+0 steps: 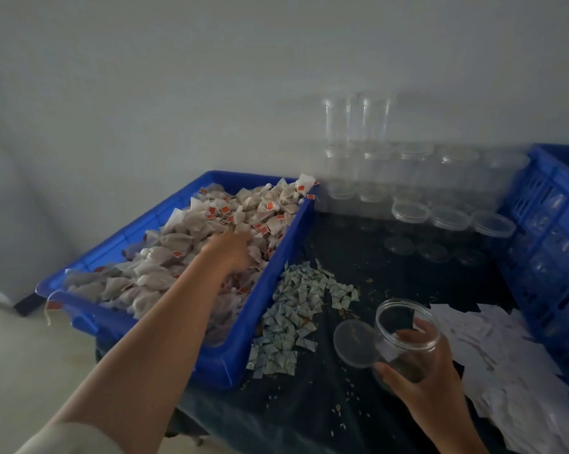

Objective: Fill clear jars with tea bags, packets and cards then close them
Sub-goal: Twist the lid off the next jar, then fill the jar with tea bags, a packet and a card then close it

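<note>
Reaching side: the left grip [232, 249] stretched over the blue bin [276, 273] at the desk's [358, 257] left edge, fingers down among the tea bags [178, 244].
Left grip state: blurred and half sunk in the heap; whether it had closed on a bag could not be told.
Right grip state: the right grip [430, 378] was wrapped round the lower wall of the clear jar [407, 326], thumb on the near side.
Jar: near the desk's front edge, mouth open; what it contained could not be made out.
Lid: the lid [355, 344] lay flat on the desk, just beside the jar's left side.
Key relation: the jar sat to the right of the left grip and nearer the person, with the bin's right wall and the heap of packets [293, 309] between them.
Jar axis: tipped up and leftward, so the mouth faced the bin.
Nearer to the bags: the left grip; the right was taken up with the jar.
Judged next move: a carry rightward and back over the bin wall to the mouth.
</note>
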The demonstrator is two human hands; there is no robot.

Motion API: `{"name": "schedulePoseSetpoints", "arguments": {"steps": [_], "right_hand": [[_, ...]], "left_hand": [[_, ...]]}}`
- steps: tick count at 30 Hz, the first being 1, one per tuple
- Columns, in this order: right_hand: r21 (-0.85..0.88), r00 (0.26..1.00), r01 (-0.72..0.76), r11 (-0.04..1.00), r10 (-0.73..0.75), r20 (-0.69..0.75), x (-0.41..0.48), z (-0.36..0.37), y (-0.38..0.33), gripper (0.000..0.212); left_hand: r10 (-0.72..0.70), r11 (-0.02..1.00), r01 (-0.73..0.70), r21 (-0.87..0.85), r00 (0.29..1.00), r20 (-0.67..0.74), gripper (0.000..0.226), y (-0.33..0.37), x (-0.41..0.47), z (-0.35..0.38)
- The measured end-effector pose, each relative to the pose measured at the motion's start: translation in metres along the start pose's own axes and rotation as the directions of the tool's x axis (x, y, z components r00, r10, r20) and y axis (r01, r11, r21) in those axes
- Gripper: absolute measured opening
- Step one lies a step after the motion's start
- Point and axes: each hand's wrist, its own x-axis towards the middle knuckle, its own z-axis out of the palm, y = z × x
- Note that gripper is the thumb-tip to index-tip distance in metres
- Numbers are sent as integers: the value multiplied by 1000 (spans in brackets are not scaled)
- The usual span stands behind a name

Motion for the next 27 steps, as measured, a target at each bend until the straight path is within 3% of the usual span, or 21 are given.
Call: {"name": "schedulePoseSetpoints", "arguments": {"steps": [3,7,10,13,16,19,22,27], "right_hand": [[34,1000,-3,999,4,-11,1,1,4,97],[55,1000,15,998,-13,-22,4,1,9,93],[75,1000,15,997,-13,-25,4,1,12,94],[69,1000,16,997,-14,-25,3,1,11,93],[62,1000,3,998,-1,-29,3,0,8,92],[54,1000,0,999,1,-23,4,1,6,91],[49,1000,-10,999,11,-22,2,0,4,92],[46,999,-51,998,51,-14,1,0,0,103]], "left_hand": [[-23,1000,20,22,987,161,60,-10,13,33],[-14,989,-10,147,988,156,47,-10,24,42],[-42,990,21,140,988,149,43,-10,28,43],[-53,999,52,17,990,127,34,-8,27,37],[-105,964,106,-244,994,19,28,-11,20,22],[-193,852,96,-515,971,-138,35,-11,3,0],[-215,613,0,-790,962,-167,53,4,-27,-25],[72,637,-325,-699,928,-366,32,60,-75,-63]]}}
